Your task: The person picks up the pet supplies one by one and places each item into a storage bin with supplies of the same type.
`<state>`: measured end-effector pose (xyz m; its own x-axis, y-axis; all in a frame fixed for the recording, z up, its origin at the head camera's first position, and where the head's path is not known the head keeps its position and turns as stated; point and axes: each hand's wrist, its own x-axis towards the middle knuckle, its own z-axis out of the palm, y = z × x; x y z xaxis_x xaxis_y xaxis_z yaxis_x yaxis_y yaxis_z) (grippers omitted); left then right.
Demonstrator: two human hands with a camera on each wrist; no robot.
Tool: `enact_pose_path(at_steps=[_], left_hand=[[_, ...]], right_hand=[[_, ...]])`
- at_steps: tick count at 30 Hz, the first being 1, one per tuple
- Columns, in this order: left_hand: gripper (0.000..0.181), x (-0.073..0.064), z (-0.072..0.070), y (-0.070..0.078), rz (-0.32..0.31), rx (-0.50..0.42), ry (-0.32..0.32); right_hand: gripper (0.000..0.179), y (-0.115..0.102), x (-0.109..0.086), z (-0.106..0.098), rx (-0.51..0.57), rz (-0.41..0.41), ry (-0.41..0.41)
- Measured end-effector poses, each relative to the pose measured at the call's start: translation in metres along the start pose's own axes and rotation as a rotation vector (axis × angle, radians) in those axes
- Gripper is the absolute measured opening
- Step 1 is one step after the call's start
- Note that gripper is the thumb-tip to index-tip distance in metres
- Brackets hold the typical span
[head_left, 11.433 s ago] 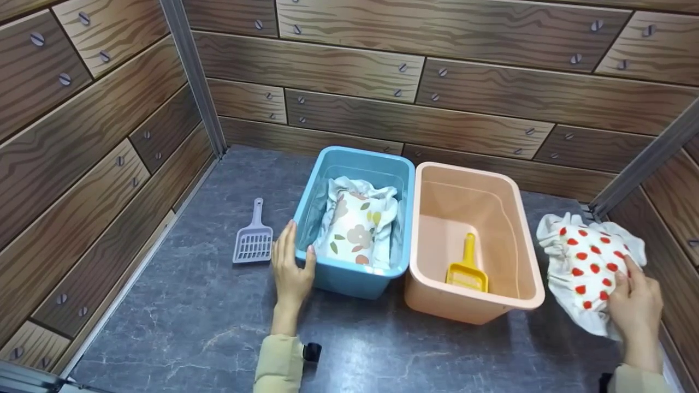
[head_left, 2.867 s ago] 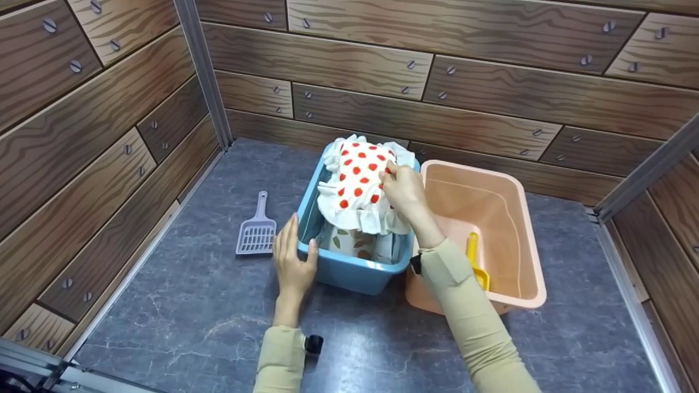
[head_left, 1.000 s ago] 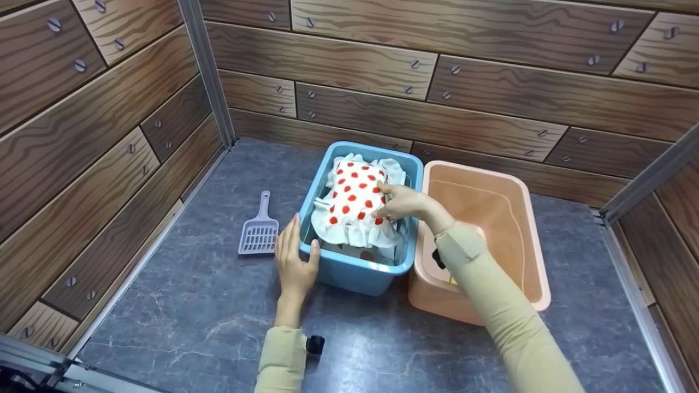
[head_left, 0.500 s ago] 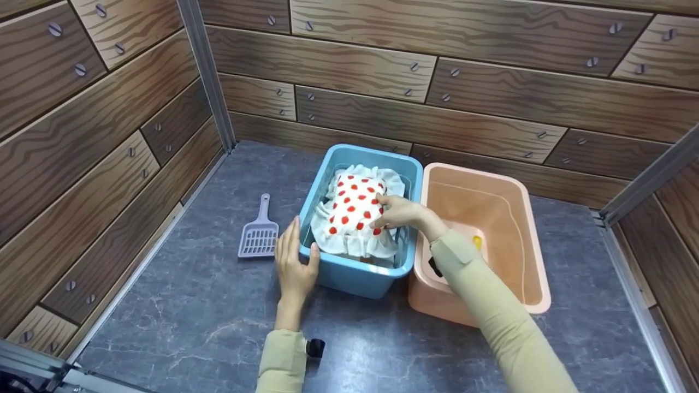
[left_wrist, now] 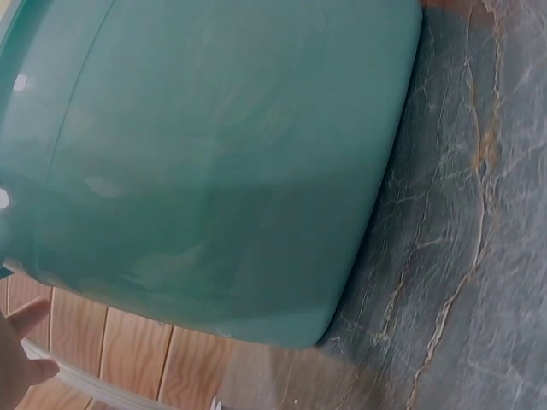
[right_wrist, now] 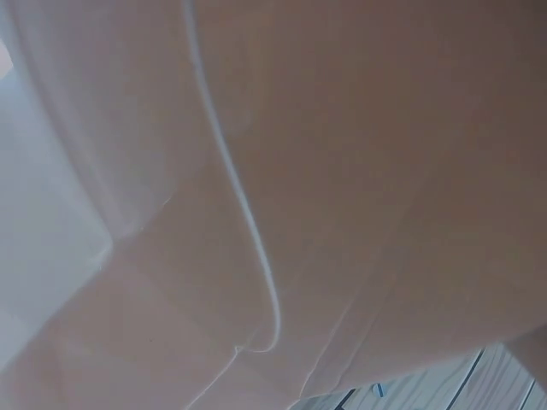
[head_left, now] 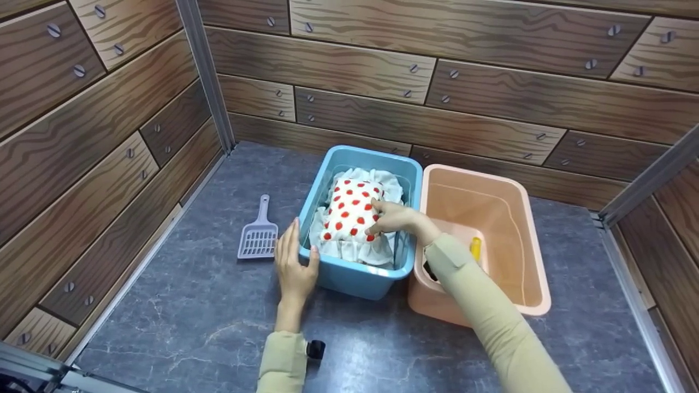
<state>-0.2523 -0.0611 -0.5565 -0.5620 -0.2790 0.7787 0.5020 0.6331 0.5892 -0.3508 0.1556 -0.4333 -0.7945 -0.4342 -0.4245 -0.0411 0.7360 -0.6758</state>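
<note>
A small white pillow (head_left: 352,213) with red strawberries and a ruffled edge lies inside the blue bin (head_left: 360,278). My right hand (head_left: 398,217) reaches over the bin's right rim, its spread fingertips touching the pillow's right side. Along the bin's front left corner rests my left hand (head_left: 295,273), fingers straight against the outer wall. Part of this hand (left_wrist: 21,354) shows at the left wrist view's lower left, beside the bin wall (left_wrist: 214,171). Whatever lies beneath the pillow is hidden. Only the peach bin's inside wall (right_wrist: 359,171) fills most of the right wrist view.
A peach bin (head_left: 480,177) stands against the blue bin's right side. Inside it a yellow scoop (head_left: 475,248) is mostly hidden by my right sleeve. A lilac slotted scoop (head_left: 259,234) lies on the grey floor (head_left: 180,316) to the left. Wood-pattern walls enclose the space.
The strawberry pillow came from the floor at the right into the blue bin, covering a floral pillow. Over the last second, pillow and right hand moved lower and toward me. The left hand stayed.
</note>
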Motion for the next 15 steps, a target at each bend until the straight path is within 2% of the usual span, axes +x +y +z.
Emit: enact_pose_path(at_steps=[9, 15], left_hand=[[0.06, -0.0008, 0.0001, -0.0009, 0.002, -0.002, -0.002], [0.06, 0.0007, -0.001, 0.0005, -0.004, -0.001, -0.005]], right_hand=[[0.089, 0.0008, -0.0032, -0.0004, 0.074, -0.05, 0.003], [0.087, -0.0016, -0.0073, -0.0037, 0.077, -0.048, 0.045]])
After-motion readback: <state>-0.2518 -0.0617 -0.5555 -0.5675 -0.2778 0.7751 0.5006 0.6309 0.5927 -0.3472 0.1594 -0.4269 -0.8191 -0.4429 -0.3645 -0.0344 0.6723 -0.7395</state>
